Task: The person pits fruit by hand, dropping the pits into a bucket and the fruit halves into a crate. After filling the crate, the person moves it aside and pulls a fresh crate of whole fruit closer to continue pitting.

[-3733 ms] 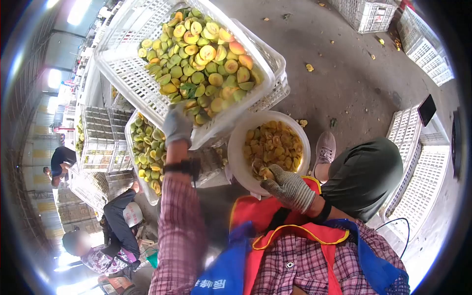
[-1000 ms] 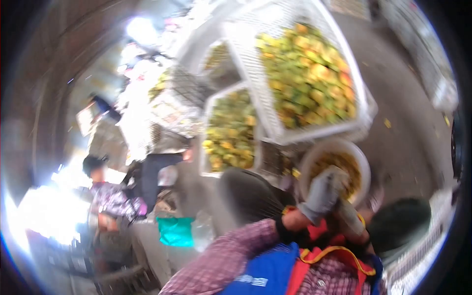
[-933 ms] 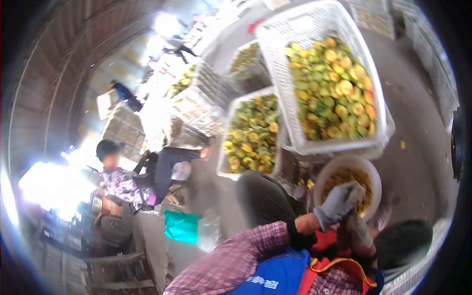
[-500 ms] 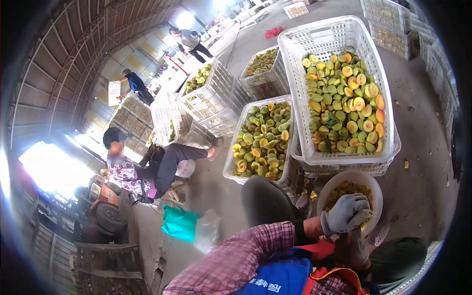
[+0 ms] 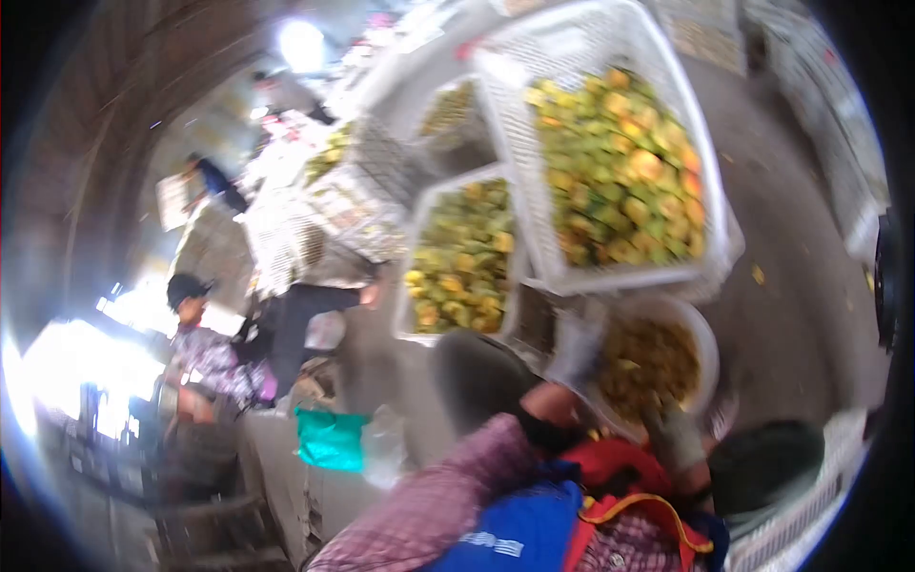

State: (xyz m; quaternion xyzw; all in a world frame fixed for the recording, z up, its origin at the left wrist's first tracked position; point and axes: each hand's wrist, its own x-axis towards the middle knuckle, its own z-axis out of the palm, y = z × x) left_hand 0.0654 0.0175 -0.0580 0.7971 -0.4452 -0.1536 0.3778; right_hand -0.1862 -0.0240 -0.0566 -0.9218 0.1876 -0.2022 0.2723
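Observation:
A white round bucket (image 5: 705, 353) stands in front of me, holding many small yellow-brown pieces (image 5: 643, 367). My left hand (image 5: 577, 345), in a pale grey glove, is at the bucket's left rim; its fingers are smeared by motion. At the near rim is my right hand (image 5: 675, 434), also gloved and blurred, its fingertips over the pieces. Whether either hand holds something cannot be made out. Beyond the bucket, a large white crate (image 5: 624, 278) holds halved green-skinned fruit (image 5: 620, 181) with yellow-orange flesh. To its left, a lower white crate (image 5: 410, 329) is filled with similar fruit (image 5: 462, 253).
A person (image 5: 219, 353) sits at the left, and two others stand farther back. A teal bag (image 5: 331, 439) and a clear plastic bag (image 5: 384, 448) lie on the floor to my left. More stacked crates (image 5: 372, 186) stand behind; others line the right side (image 5: 810, 105).
My left hand has moved left and away from my right hand, from over the bucket to its left rim. The camera view has shifted, and the picture is blurred.

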